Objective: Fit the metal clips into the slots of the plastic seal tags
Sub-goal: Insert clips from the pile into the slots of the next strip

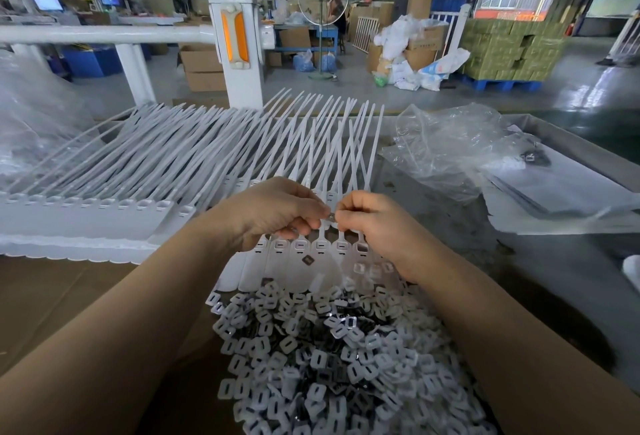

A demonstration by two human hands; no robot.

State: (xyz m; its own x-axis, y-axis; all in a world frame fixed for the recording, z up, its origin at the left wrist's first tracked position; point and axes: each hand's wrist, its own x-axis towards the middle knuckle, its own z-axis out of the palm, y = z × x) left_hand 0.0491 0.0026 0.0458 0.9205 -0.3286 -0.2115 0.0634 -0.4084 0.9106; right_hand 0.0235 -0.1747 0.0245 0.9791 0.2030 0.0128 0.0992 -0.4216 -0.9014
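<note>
crumpled clear plastic bag (446, 144) on table, right | white fence post (235, 36) behind | standing fan (320, 19) beyond

Both hands' (273, 209) fingertips pinched together

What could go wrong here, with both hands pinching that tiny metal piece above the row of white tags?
The clip is pinched only at the fingertips of the left hand and right hand, so it might slip and vanish into the pile of clips below. One loose clip already lies on the strip of tags and could be missed. The right wrist sits close to the pile and might scatter pieces.
</note>
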